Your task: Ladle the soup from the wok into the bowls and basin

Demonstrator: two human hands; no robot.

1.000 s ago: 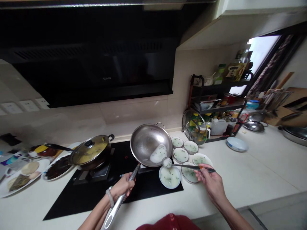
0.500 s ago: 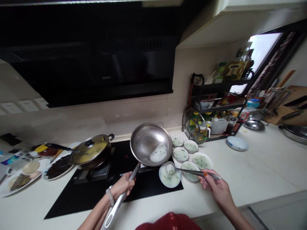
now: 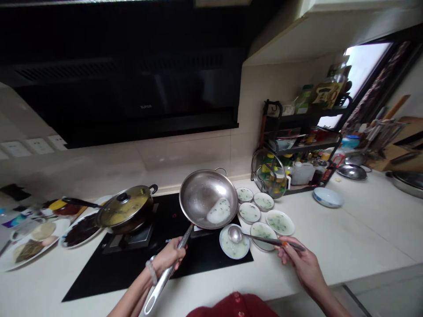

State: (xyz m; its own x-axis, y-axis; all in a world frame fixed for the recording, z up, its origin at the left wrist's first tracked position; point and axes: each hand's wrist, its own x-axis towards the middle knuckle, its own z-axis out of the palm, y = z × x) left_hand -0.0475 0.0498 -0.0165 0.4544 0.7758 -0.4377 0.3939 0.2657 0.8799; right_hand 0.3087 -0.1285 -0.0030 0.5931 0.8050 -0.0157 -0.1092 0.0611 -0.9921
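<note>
My left hand [image 3: 170, 255] is wrapped round the long metal handle of a steel wok [image 3: 198, 198], which is tilted toward the right. A small pool of whitish soup with green bits [image 3: 219, 211] lies in the wok's lower right side. In my right hand [image 3: 297, 255] is a ladle [image 3: 264, 240], gripped by its dark handle. The ladle's bowl is over the nearest soup bowl [image 3: 235, 251], which stands at the hob's right edge. Several more bowls of the same pale soup, one of them a wider bowl [image 3: 280, 223], cluster to the right of the wok.
A lidded pan [image 3: 128, 211] stands on the left of the black hob [image 3: 95, 275]. Plates of food [image 3: 79, 231] sit further left. A glass lid [image 3: 269, 174] leans against a condiment rack [image 3: 304, 149]. A shallow blue-white bowl [image 3: 328, 197] is on the right counter.
The ladle's bowl has turned and come up slightly over the near soup bowl; it held some soup before and now looks empty. The left hand and wok stay put.
</note>
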